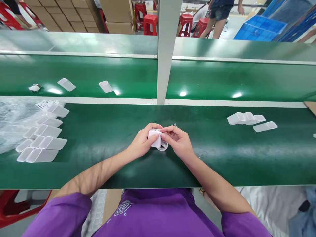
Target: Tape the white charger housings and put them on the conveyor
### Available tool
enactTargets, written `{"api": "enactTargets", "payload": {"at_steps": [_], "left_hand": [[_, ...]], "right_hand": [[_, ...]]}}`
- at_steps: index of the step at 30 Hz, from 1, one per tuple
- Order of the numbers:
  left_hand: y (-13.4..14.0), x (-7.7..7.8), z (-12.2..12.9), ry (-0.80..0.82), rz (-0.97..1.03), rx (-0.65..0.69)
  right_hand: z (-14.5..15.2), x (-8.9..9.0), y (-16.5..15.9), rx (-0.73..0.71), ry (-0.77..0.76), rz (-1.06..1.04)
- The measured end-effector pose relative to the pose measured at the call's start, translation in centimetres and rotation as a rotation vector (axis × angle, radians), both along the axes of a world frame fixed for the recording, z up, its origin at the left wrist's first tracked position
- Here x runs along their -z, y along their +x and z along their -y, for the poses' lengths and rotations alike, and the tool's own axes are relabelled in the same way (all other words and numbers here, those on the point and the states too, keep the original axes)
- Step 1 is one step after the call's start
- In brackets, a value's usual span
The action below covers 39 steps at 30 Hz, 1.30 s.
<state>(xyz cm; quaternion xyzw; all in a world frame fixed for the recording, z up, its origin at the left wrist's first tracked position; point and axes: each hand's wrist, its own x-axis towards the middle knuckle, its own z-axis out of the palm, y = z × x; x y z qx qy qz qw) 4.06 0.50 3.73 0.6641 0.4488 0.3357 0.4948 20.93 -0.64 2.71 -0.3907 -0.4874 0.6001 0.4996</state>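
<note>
My left hand (pixel 143 140) is closed around a small white plastic housing (pixel 155 138), thumb in front and fingers behind, above the green work surface near its middle. My right hand (pixel 178 141) meets it at the right edge, thumb and forefinger pinched together. Whatever is between those fingertips is too small or hidden to make out. Just below the housing a round white ring-like part (pixel 163 146) shows, partly covered by the hands. Behind my right fingers lies a tiny metallic bit (pixel 175 125).
At left, several translucent white sleeves (pixel 50 143) lie beside a clear plastic bag (pixel 12 121). More sleeves (pixel 236 118) lie at right. On the green belt (pixel 133 77) beyond are two sleeves and a small white part (pixel 35 88). An upright post (pixel 166 49) stands ahead.
</note>
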Motion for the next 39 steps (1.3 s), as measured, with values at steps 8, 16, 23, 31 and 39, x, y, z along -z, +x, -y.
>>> {"api": "enactTargets", "payload": {"at_steps": [8, 16, 23, 31, 39], "left_hand": [[0.1, 0.1, -0.1, 0.021, -0.034, -0.018], [0.3, 0.0, -0.1, 0.023, -0.049, -0.044], [0.3, 0.6, 0.1, 0.005, -0.105, -0.08], [-0.7, 1.6, -1.3, -0.039, -0.195, 0.01], [-6.5, 0.7, -8.4, -0.143, -0.321, -0.36]], "right_hand": [[0.1, -0.3, 0.1, 0.005, -0.004, 0.03], [0.1, -0.1, 0.0, 0.01, 0.009, 0.046], [0.3, -0.4, 0.0, 0.024, 0.103, 0.17], [-0.7, 1.0, 0.0, -0.023, 0.055, 0.165], [-2.6, 1.4, 1.7, 0.162, 0.28, 0.544]]}}
